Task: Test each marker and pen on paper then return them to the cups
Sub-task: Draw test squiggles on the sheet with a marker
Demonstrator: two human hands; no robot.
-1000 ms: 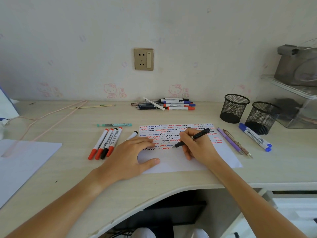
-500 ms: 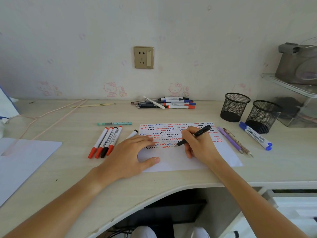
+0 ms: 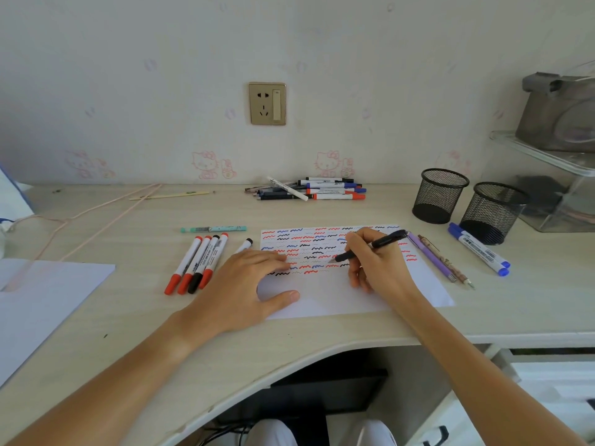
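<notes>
A white sheet of paper (image 3: 338, 297) covered with red, blue and black squiggles lies in the middle of the desk. My right hand (image 3: 376, 265) grips a black pen (image 3: 383, 243), its tip touching the paper among the squiggles. My left hand (image 3: 244, 284) lies flat with fingers spread, pressing the paper's left edge and partly covering a black-capped marker (image 3: 246, 244). Two black mesh cups (image 3: 439, 194) (image 3: 491, 212) stand at the right, both looking empty. Several red and black markers (image 3: 198, 262) lie left of the paper. Two blue markers (image 3: 481, 252) lie beside the nearer cup.
A pile of markers and pens (image 3: 314, 188) lies at the back by the wall. A teal pen (image 3: 214, 229) lies above the red markers. A purple pen and a patterned pen (image 3: 434, 259) lie right of the paper. Another white sheet (image 3: 42, 300) and a pink cord (image 3: 96, 214) are on the left; a clear shelf (image 3: 553, 188) stands far right.
My right hand has shifted slightly up and right on the paper while the pen keeps drawing in the lower rows. My left hand has stayed in place.
</notes>
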